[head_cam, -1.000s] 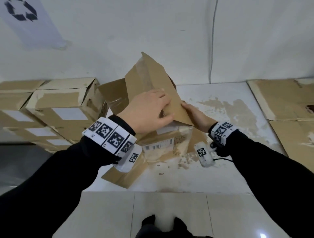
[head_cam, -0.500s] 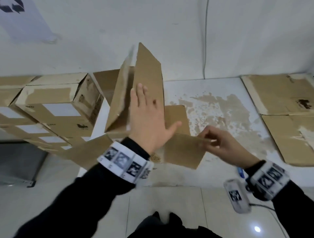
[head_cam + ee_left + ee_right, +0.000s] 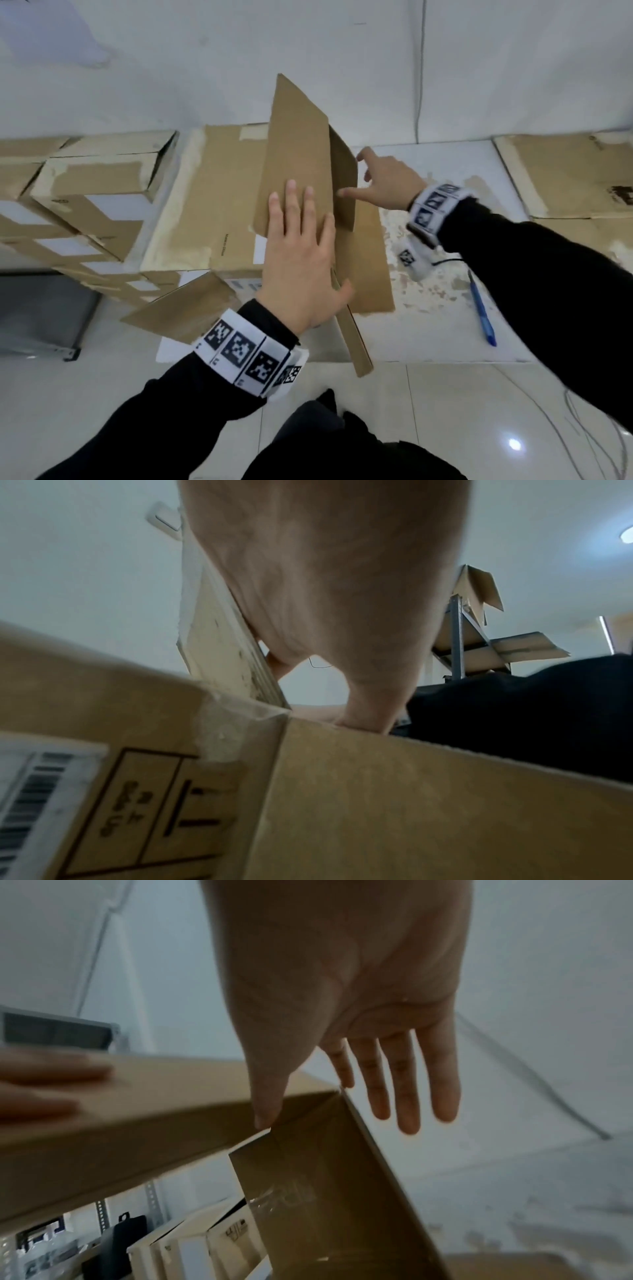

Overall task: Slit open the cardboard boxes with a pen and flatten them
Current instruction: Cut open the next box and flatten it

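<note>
The opened cardboard box (image 3: 212,202) lies half collapsed on the white table (image 3: 442,329), with one brown panel (image 3: 298,147) still standing at a slant. My left hand (image 3: 301,253) presses flat on that panel, fingers straight. In the left wrist view its palm (image 3: 325,588) leans on the cardboard (image 3: 411,804). My right hand (image 3: 380,181) is spread beside the side flap (image 3: 346,185). In the right wrist view the hand (image 3: 342,988) has straight fingers, its thumb at the flap's (image 3: 325,1191) edge. The blue pen (image 3: 481,308) lies on the table under my right forearm.
Taped boxes with white labels (image 3: 85,192) are stacked at the left, close to the collapsing box. Flattened cardboard sheets (image 3: 565,174) lie at the table's right end. The white wall (image 3: 342,51) stands just behind. A loose flap (image 3: 178,305) overhangs the front edge.
My right hand let go of the near flap and moved up and away to the side flap. The box has folded flatter to the left. The left hand still presses the panel.
</note>
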`<state>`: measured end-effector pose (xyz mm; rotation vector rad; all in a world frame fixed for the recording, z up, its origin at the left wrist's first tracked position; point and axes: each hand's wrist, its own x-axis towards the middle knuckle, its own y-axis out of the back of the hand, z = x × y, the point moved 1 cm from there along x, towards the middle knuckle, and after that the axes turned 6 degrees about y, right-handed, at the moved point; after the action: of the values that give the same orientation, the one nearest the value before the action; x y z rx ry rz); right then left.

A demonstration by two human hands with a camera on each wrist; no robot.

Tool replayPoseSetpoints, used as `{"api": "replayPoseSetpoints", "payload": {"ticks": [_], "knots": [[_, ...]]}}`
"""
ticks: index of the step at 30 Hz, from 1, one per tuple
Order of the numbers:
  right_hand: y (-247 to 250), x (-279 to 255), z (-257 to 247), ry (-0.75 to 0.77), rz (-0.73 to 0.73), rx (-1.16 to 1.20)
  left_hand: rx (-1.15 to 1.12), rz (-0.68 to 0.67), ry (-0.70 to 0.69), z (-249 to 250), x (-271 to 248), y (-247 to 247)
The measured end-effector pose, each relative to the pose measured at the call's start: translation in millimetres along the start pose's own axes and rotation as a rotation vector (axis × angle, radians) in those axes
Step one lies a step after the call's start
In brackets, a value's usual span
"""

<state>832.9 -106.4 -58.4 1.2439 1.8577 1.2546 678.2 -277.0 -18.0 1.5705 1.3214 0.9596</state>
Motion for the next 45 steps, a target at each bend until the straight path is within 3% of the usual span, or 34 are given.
{"api": "replayPoseSetpoints", "payload": {"ticks": [5,11,14,17,22,24,26,29,33,38,41,45], "knots": [[-17,31,10,-0.075,0.101,0.09,-0.081,0.035,-0.015,-9,1,-3],[13,53,90,-0.326,0.187,0.578,-0.127,0.077,-0.072,-14,-11,-10],[8,52,85,-0.354,0.104,0.813,-0.136,0.073,-0.06,-14,-3,-11],[-5,8,50,-0.239,0.053,0.891,-0.11,0.053,-0.046,-13,22,-12],[-45,-123,-10,0.005,-0.11,1.228,-0.109,0.075,-0.013,-1,87,-27],[-77,-148,-23,-0.061,-0.048,1.106,-0.16,0.08,-0.04,7,109,-41],[-105,-144,-21,-0.214,0.123,0.915,-0.217,0.096,-0.083,13,124,-60],[-117,-122,4,-0.478,0.313,0.943,-0.204,0.05,-0.199,19,135,-103],[-118,-102,29,-0.575,0.27,0.768,-0.052,-0.196,-0.28,28,138,-167],[-142,-82,59,-0.679,0.131,0.551,-0.071,-0.306,-0.326,42,150,-200],[-155,-76,51,-0.606,0.033,0.133,-0.227,-0.328,-0.34,52,135,-210],[-191,-62,14,-0.223,-0.305,0.101,-0.426,-0.505,-0.277,39,106,-234]]}}
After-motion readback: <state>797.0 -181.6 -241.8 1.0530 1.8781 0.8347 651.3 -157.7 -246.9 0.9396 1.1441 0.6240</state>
